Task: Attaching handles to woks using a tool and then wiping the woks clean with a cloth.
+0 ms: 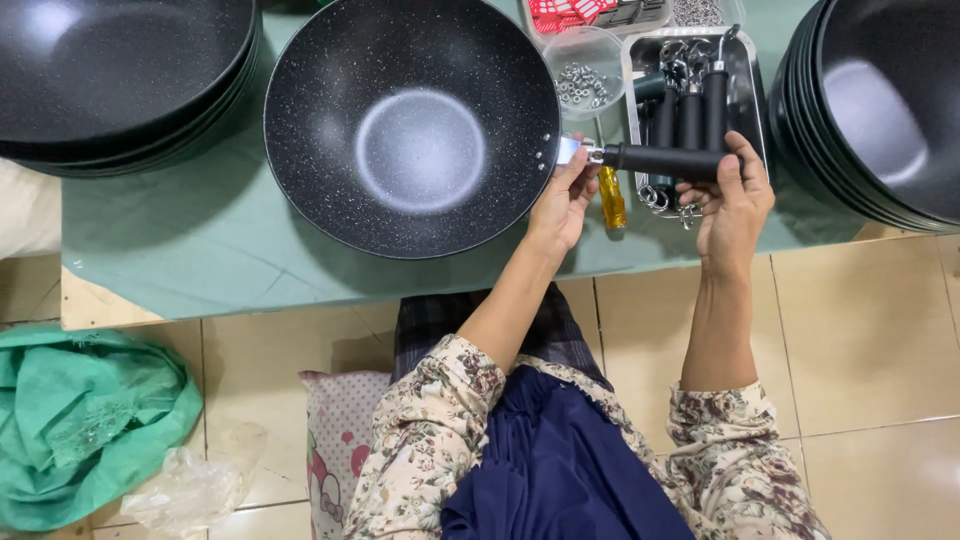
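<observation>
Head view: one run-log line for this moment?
left hand: at handle's metal end by wok rim | right hand: grips handle | screwdriver: on table

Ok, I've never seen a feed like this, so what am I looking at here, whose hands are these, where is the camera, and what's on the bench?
There is no machine: one camera worn on a person's head looks down at their two bare hands. The green-covered table carries a speckled black wok in the middle, with stacks of black woks at the left and at the right. The right hand grips a black handle held against the wok's rim. The left hand touches the metal bracket where handle meets wok. Behind sit a metal tray of more black handles, a clear cup of small nuts and a yellow-handled screwdriver. On the tiled floor lies a green sack.
</observation>
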